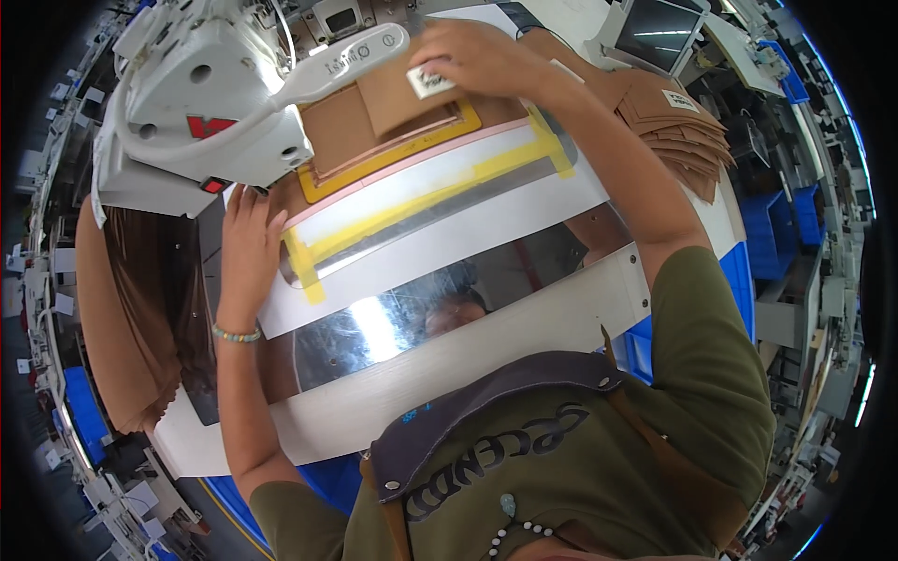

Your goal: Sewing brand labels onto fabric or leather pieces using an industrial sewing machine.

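At the top, my right hand [472, 58] is closed on a small brown fabric piece [398, 98] with a white label [430, 82] on it. That piece lies partly over a yellow-edged template frame [393, 150], beside the white arm lamp [360, 58] of the sewing machine. Brown fabric [327, 131] shows inside and around the frame. My left hand [250, 229] rests with its fingers stretched out at the left end of the template, close under the machine head [201, 103]. Part of its fingertips is hidden by the machine.
Stacked brown fabric pieces [678, 126] lie at the right, with a screen [659, 35] behind them. More brown fabric [126, 318] hangs over the left edge. Yellow tape [421, 201] borders a white strip in front of a shiny metal plate [402, 327]. Blue bins [772, 229] stand at the right.
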`<act>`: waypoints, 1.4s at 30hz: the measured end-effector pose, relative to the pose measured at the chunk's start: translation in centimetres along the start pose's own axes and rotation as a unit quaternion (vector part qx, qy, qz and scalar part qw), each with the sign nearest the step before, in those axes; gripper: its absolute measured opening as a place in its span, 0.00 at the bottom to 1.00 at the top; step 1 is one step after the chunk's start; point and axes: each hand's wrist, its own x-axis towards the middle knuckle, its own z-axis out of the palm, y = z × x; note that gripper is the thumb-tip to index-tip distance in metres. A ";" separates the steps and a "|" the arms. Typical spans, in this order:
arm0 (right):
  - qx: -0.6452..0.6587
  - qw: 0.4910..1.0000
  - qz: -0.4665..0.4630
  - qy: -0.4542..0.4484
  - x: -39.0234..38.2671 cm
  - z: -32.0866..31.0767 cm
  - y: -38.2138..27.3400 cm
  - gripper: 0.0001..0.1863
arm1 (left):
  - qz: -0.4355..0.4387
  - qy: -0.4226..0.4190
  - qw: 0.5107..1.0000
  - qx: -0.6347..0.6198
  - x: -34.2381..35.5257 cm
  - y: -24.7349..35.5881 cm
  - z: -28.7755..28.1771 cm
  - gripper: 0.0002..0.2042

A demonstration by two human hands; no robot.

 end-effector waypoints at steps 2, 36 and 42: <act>-0.009 1.000 -0.003 -0.012 1.5 2.6 -1.9 0.12 | -0.026 -0.046 0.999 0.006 1.5 -0.4 0.5 0.18; 0.164 0.984 -0.041 -0.058 2.6 10.9 -8.0 0.28 | -0.253 0.128 0.861 -0.422 5.1 0.1 7.3 0.10; 0.174 0.981 -0.039 -0.074 2.4 10.9 -7.1 0.24 | -0.234 0.133 0.891 -0.367 5.1 0.0 7.5 0.07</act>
